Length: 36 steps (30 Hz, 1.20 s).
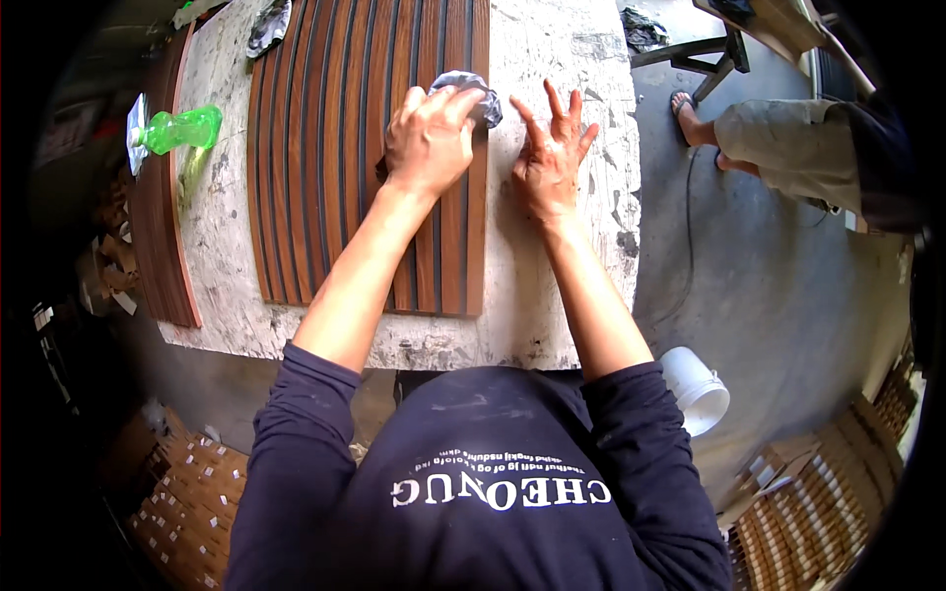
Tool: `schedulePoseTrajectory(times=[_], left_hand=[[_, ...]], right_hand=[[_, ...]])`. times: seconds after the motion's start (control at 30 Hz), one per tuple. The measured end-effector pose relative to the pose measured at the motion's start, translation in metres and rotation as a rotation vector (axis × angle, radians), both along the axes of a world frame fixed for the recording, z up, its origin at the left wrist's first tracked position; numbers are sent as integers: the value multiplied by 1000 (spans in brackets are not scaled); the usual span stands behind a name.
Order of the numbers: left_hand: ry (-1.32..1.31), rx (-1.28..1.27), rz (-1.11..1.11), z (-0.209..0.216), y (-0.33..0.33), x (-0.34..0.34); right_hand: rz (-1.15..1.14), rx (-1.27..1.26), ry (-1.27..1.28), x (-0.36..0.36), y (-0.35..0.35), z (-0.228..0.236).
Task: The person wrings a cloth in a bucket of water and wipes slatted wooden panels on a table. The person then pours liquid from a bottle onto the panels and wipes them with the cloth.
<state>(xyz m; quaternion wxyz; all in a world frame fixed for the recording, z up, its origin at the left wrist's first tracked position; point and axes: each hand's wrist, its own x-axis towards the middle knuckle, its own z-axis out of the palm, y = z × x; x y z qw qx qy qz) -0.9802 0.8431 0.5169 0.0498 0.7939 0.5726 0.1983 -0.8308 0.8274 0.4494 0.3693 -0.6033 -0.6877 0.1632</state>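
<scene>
A slatted brown wood panel (325,158) with dark grooves lies flat on a worn, paint-marked white tabletop (581,39). My left hand (429,143) is at the panel's right side, its fingers closed over a crumpled pale grey rag (488,106) pressed near the edge. Part of the rag is hidden under those fingers. Just right of the panel, my right hand (552,167) is over the bare tabletop with fingers spread and nothing in it. A second crumpled rag (268,28) sits by the panel's far left corner.
Left of the panel is a translucent green bottle (187,129) beside another brown panel (153,256). A white bucket (695,394) stands on the floor at right, near a dark cable (690,227). Another person's leg (778,138) shows beyond the table. Stacked goods (187,512) fill the lower left.
</scene>
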Motion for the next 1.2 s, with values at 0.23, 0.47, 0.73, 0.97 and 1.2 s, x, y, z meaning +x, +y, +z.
schedulePoseTrajectory(times=[0.23, 0.47, 0.73, 0.97, 1.2], left_hand=[[-24, -347, -63, 25, -201, 9], [-121, -58, -41, 3, -29, 22], [-147, -460, -74, 32, -183, -30], [-34, -170, 108, 9, -119, -50], [-40, -328, 109, 18, -185, -39]], right_hand=[[-36, 1, 22, 9, -3, -11], [-92, 218, 266, 6, 0, 0], [-94, 118, -42, 7, -1, -17], [28, -79, -367, -13, -25, 0], [33, -200, -405, -36, -65, 6]])
